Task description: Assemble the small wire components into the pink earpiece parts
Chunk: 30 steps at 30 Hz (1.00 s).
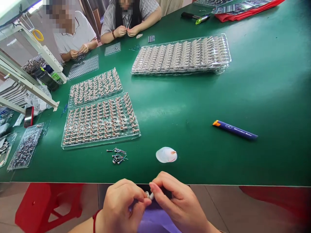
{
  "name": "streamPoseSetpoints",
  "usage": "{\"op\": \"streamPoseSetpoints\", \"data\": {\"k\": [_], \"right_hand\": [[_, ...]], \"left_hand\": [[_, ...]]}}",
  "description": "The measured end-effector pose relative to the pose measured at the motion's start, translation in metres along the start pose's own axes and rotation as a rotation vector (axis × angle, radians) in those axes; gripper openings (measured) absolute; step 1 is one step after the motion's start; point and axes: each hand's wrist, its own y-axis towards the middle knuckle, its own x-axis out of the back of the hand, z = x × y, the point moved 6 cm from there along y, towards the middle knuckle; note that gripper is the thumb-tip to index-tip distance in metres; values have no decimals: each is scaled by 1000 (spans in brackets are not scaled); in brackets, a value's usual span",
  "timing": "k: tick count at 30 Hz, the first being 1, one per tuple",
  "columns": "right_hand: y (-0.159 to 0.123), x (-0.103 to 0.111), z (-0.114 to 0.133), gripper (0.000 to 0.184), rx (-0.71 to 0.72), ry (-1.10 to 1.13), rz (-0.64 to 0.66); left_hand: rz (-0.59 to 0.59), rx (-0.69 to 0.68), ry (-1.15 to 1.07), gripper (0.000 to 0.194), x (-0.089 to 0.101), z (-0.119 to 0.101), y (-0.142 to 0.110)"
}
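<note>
Just past the table's front edge, my left hand [127,200] and my right hand [173,200] meet over my lap. A small white earbud-shaped piece [151,196] is pinched between their fingertips. My left thumb and forefinger grip its rounded end; my right fingers are closed on the other side and hide part of it. On the table ahead lies a small pile of wired components [119,156]. To its right sits a white rounded disc [166,155] with a brownish spot on it.
Two clear trays of beige earbud-like pieces [97,121] stand ahead left; stacked trays [182,55] lie farther back. A blue utility knife [234,129] with an orange end is at right. A phone [28,116] lies left. Two people work across the green table [170,106]. A red stool [46,207] stands below.
</note>
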Motion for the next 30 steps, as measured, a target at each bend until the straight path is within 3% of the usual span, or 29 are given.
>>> {"op": "streamPoseSetpoints", "data": {"k": [6, 15, 20, 25, 30], "right_hand": [[-1, 2, -9, 55, -165, 141, 1], [-7, 5, -15, 55, -291, 227, 24], [-11, 5, -11, 50, -234, 244, 62], [-10, 0, -7, 25, -185, 259, 113], [-6, 0, -5, 12, -61, 231, 13]], "left_hand": [[3, 159, -96, 21, 2, 9, 0], [-16, 362, -229, 19, 4, 23, -5], [-25, 358, -238, 18, 4, 23, -5], [-26, 337, -207, 17, 4, 25, -5], [-50, 169, 36, 9, 8, 17, 6]]}}
